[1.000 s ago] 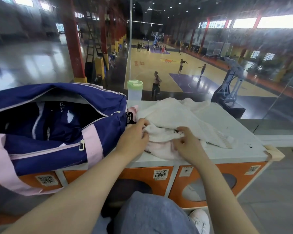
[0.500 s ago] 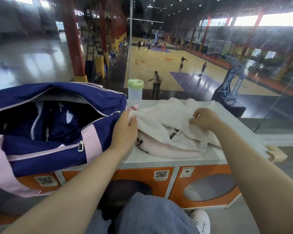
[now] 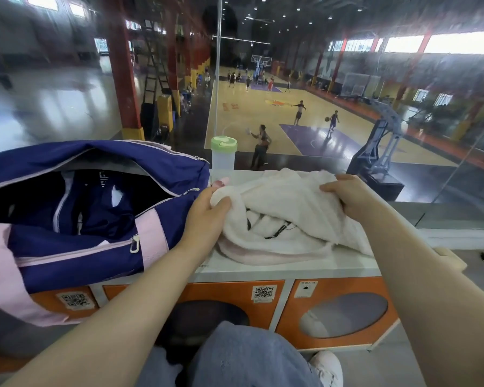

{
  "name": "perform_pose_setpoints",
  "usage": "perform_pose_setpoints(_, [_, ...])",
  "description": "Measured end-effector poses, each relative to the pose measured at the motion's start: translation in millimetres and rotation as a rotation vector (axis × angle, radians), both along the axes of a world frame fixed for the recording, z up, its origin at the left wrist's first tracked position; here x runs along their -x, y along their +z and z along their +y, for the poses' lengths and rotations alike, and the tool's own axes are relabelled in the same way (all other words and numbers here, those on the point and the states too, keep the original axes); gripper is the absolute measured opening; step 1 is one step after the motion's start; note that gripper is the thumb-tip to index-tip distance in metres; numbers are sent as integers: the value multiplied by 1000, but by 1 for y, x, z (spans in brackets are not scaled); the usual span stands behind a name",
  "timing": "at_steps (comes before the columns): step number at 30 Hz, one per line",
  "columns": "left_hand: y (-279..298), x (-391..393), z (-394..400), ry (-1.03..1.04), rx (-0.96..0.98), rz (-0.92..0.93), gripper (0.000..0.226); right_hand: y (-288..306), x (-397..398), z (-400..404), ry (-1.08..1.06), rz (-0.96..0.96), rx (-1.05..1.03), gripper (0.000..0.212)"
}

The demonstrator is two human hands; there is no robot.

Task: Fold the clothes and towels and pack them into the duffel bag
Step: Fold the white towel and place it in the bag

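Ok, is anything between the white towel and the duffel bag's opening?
Nothing visible. The towel, held by the left hand and right hand, sits right beside the duffel bag, whose top is unzipped.

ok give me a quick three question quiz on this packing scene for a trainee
1. True or false: the duffel bag is zipped closed.
2. What are the left hand and the right hand holding?
A. the white towel
B. the bottle
C. the bag's strap
3. Fill in: the bottle with the green lid stands at the far edge of the counter, just past the bag's ____ end.

Key
1. False: it gapes open, with dark clothing inside.
2. A: each hand grips one edge of the towel, which is bunched on the counter.
3. right
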State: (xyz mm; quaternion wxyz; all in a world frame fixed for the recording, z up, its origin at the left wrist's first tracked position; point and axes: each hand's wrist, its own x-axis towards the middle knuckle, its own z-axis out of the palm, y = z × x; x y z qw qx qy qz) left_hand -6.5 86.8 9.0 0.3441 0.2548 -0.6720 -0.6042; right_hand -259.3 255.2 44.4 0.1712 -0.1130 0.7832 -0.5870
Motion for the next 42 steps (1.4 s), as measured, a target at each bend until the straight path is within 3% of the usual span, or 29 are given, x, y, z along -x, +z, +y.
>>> perform_pose_setpoints(3, [0,-1,-1,-13,33,6,15,25,-9,1,38,-175,110,43])
perform_pose_setpoints(6, [0,1,-1,-29,36,0,26,42,-31,-1,161,-177,85,36])
perform_pose_setpoints(10, [3,-1,4,-73,14,23,31,48,-76,-11,187,134,18,23])
perform_pose_setpoints(16, [9,-2,8,-104,-49,73,30,21,-136,-22,184,597,-46,29])
perform_pose_setpoints(20, [12,-5,12,-160,-19,45,27,-6,-159,-34,98,538,22,30])
perform_pose_setpoints(23, [9,-4,12,-170,22,14,11,-20,-174,-42,9,543,81,37])
perform_pose_setpoints(27, [8,-4,11,-132,70,1,6,-31,-195,-47,-226,491,260,11])
perform_pose_setpoints(31, [10,-3,12,-43,202,-28,11,-36,-204,-51,-292,526,467,3])
perform_pose_setpoints(36, [15,0,17,-113,-8,-15,15,-47,-209,-56,-159,795,388,9])
perform_pose_setpoints(42, [23,-2,24,-208,-316,33,17,-50,-210,-56,-175,827,400,16])
